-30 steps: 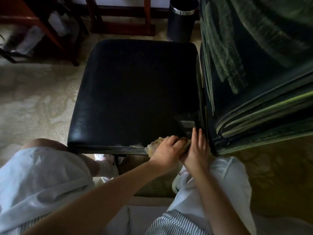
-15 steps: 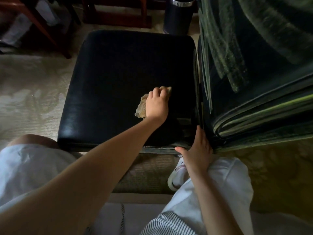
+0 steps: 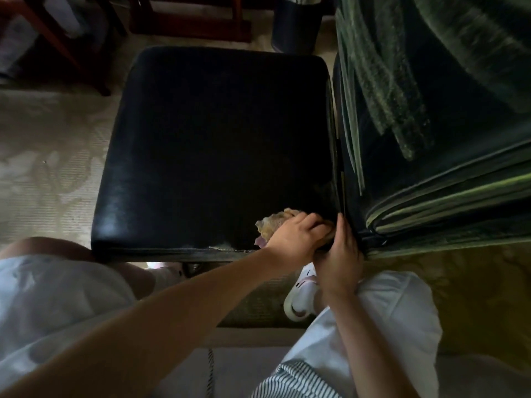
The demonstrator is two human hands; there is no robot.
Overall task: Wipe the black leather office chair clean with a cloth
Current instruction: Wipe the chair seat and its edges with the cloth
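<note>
The black leather chair seat (image 3: 218,145) fills the middle of the head view, shiny, with worn pale scuffs along its near edge. A crumpled tan cloth (image 3: 273,225) lies on the seat's near right corner. My left hand (image 3: 296,237) grips the cloth there with curled fingers and presses it onto the leather. My right hand (image 3: 339,254) rests just beside it against the seat's right corner, with its fingers pointing up along the gap beside the seat. Part of the cloth is hidden under my left hand.
A dark blanket with green stripes (image 3: 431,139) hangs close against the seat's right side. A black waste bin (image 3: 296,24) and red wooden furniture legs (image 3: 186,24) stand behind. Pale patterned carpet (image 3: 43,153) lies left. My white shoe (image 3: 301,300) is under the near edge.
Half a second ago my left hand held the cloth near the seat's middle; it has drawn the cloth back to the near right corner. My right hand stayed at that corner.
</note>
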